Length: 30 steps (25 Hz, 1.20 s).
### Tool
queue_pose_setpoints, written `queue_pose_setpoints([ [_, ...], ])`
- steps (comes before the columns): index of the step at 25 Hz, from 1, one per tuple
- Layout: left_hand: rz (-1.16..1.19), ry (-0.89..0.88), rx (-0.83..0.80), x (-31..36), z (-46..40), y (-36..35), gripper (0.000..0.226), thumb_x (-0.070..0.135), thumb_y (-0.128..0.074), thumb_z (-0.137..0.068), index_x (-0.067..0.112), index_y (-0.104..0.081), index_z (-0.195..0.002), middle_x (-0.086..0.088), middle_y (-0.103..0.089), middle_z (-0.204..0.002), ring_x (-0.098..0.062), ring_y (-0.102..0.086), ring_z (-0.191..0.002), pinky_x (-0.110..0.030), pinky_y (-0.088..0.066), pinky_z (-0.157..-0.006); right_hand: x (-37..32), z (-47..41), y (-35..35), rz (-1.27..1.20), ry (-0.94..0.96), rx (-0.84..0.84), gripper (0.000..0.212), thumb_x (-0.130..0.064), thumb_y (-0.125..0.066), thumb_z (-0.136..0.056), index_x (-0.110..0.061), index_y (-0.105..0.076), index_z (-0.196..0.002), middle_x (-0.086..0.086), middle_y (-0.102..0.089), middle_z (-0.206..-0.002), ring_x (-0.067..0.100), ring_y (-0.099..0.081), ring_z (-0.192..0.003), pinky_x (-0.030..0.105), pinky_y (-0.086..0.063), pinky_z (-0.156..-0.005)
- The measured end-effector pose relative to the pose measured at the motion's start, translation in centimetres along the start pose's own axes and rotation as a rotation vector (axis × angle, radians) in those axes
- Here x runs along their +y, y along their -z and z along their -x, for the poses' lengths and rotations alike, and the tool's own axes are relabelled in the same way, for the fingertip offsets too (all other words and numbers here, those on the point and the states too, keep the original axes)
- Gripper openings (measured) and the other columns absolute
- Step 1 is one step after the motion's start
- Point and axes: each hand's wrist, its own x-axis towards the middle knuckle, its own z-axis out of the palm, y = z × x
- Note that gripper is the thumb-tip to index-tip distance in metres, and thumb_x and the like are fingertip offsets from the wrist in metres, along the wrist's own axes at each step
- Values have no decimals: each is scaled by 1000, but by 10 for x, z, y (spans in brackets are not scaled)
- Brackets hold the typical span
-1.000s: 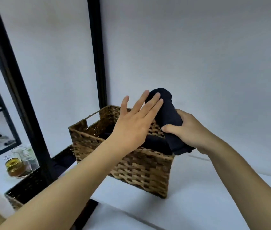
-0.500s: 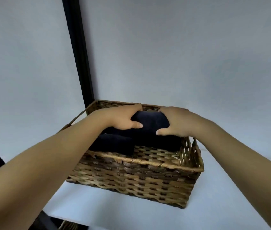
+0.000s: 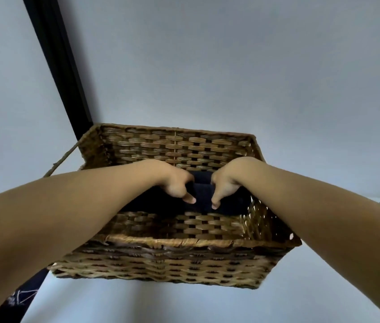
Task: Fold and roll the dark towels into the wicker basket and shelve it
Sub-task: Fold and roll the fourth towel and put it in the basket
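Basket (image 3: 175,257): set on a white shelf (image 3: 123,304), near rim below both wrists, far wall beyond the knuckles
Open room: bare floor of the basket is seen between the thumbs and the near wall
Post (image 3: 60,66): black, met at the basket's far left corner
Towel (image 3: 201,201): dark roll lying across the basket, under both hands
Left hand (image 3: 175,183): curled, pressed on the towel, thumb down
Right hand (image 3: 227,181): curled likewise, just beside the left, a narrow strip of towel between

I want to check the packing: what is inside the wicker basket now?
Dark towels lie inside the basket, with the left hand and right hand pressing on them. The hands and forearms cover part, so their number is unclear.
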Motion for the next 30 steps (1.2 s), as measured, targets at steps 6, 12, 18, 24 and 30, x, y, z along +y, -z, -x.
queue_pose_setpoints([
  [6,-480,-3,261,10,2,-16,81,73,-68,-77,16,-50,-133,-6,-61,-116,-28,-58,-111,-46,-41,-87,-20,-5,-9,445,-12,107,84,-70,-61,-85,-11,-45,-142,3,-51,-103,23,-54,-94,37,-48,-73],
  [12,-337,-211,323,-4,0,-13,76,53,-84,-72,20,-43,-126,-8,-53,-125,-25,-53,-110,-34,-45,-86,-16,-2,-10,511,-55,195,91,-80,-62,-74,-16,-49,-138,0,-52,-97,23,-56,-92,38,-49,-72],
  [18,-262,-241,257,-16,-1,-14,62,47,-82,-77,24,-44,-121,5,-50,-110,-15,-49,-92,-31,-39,-76,-13,-7,-13,431,-63,72,85,-56,-72,-83,-7,-42,-146,10,-57,-130,23,-57,-104,30,-47,-77],
  [24,-512,-126,453,-16,1,-17,92,68,-76,-71,17,-38,-138,-7,-47,-138,-27,-46,-124,-43,-45,-92,-19,2,-11,536,-77,171,72,-53,-74,-83,-13,-49,-138,2,-52,-101,22,-54,-90,37,-49,-73],
  [30,-388,-13,423,-14,0,-22,106,66,-80,-67,12,-32,-145,-11,-34,-146,-31,-36,-135,-45,-42,-105,-10,-4,-17,470,-120,366,116,-62,-84,-65,-15,-21,-150,12,-40,-144,36,-47,-130,47,-49,-95],
])
